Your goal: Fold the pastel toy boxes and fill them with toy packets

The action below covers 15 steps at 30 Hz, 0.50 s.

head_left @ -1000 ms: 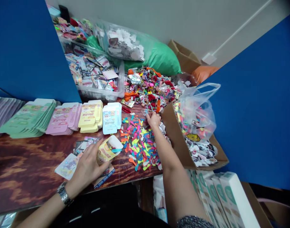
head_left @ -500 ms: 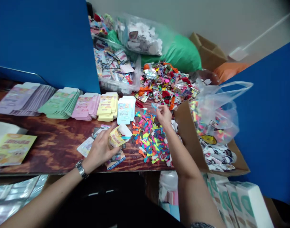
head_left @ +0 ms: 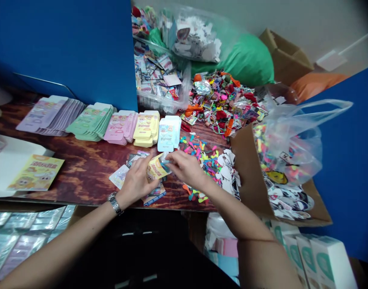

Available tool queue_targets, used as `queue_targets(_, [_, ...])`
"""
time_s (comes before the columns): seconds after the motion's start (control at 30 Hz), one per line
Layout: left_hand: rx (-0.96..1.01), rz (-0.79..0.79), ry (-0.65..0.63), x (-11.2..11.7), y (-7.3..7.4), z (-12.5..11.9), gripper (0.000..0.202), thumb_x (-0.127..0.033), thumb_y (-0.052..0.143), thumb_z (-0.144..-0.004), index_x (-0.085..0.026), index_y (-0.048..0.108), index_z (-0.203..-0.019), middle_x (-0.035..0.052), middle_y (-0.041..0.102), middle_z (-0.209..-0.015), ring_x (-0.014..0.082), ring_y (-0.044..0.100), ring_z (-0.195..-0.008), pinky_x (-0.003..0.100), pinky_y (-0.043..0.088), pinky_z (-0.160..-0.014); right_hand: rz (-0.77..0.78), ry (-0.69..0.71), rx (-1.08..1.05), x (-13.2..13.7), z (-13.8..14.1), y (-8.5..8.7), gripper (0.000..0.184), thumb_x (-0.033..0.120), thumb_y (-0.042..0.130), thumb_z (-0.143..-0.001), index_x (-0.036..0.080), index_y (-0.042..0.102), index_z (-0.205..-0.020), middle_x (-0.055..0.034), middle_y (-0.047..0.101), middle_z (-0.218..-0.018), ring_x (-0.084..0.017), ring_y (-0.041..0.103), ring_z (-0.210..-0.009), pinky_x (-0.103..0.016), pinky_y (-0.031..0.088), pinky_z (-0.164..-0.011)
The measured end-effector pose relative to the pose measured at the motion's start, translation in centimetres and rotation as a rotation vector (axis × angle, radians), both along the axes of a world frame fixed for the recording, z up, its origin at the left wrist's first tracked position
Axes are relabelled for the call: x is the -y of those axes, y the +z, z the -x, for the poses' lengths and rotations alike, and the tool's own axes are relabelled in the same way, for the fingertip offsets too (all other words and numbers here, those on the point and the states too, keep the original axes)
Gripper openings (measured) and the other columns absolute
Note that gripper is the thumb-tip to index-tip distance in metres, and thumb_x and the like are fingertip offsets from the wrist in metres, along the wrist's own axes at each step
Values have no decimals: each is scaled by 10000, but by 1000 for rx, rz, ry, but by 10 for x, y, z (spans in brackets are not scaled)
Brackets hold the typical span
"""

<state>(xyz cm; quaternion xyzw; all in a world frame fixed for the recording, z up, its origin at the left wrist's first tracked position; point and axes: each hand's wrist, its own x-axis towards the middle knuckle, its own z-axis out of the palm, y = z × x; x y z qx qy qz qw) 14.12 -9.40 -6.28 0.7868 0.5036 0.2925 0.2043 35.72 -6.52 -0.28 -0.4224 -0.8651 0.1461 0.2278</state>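
Observation:
My left hand [head_left: 138,178] is closed around a small yellow printed carton [head_left: 156,167], held tilted above the table with its open end to the right. My right hand [head_left: 184,166] is at that open end, fingers pinched on a small clear-and-blue packet [head_left: 165,157] that is partly hidden by the fingers and the carton. Under my left hand lie printed cards [head_left: 119,176], mostly covered. Beside my right hand, small bright balloons [head_left: 212,162] are spread on the table, next to a pile of white die-cut pieces [head_left: 228,172].
Flat carton stacks in purple [head_left: 47,114], green [head_left: 90,120], pink [head_left: 120,126], yellow [head_left: 146,127] and blue [head_left: 169,134] line the back. Behind them stand a clear bin of cards [head_left: 159,80] and a heap of trinkets [head_left: 226,96]. A cardboard box [head_left: 247,168] bounds the right side.
My right hand has moved left and toward me, from the far edge of the balloons to the carton's mouth, with the packet. The camera view has shifted left.

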Motion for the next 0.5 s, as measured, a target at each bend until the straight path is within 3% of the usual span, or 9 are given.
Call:
queue_targets(0.2, [26, -44, 37, -4, -9, 0, 789, -398, 687, -809, -226, 315, -1482, 114, 591, -1246, 286, 599, -1122, 401, 497, -963, -255, -62, 173, 12, 13, -14, 235, 181, 518, -964, 218, 654, -1151, -47, 691, -824, -183, 594, -834, -287, 500, -740])
queue_targets(0.27, [22, -77, 26, -7, -10, -1, 784, -391, 681, -819, -237, 307, -1491, 107, 597, -1233, 281, 605, -1101, 390, 501, -951, -304, -131, 166, 13, 13, -15, 202, 197, 530, -962, 222, 687, -1087, -55, 700, -859, -191, 580, -850, -299, 504, -733])
queue_targets(0.37, [9, -137, -9, -9, -11, -2, 793, -359, 655, -840, -227, 264, -1517, 119, 592, -1229, 285, 596, -1099, 395, 496, -949, -315, -162, 97, 13, 11, -17, 147, 221, 570, -949, 217, 717, -942, -51, 719, -902, -194, 560, -846, -311, 505, -736])
queue_targets(0.5, [-15, -157, -37, -10, -16, -3, 776, -345, 624, -860, -202, 250, -1524, 140, 590, -1220, 295, 589, -1090, 408, 498, -931, -246, -66, 12, 13, 10, -23, 209, 213, 548, -960, 228, 692, -1111, -32, 723, -854, -193, 584, -874, -315, 506, -770])
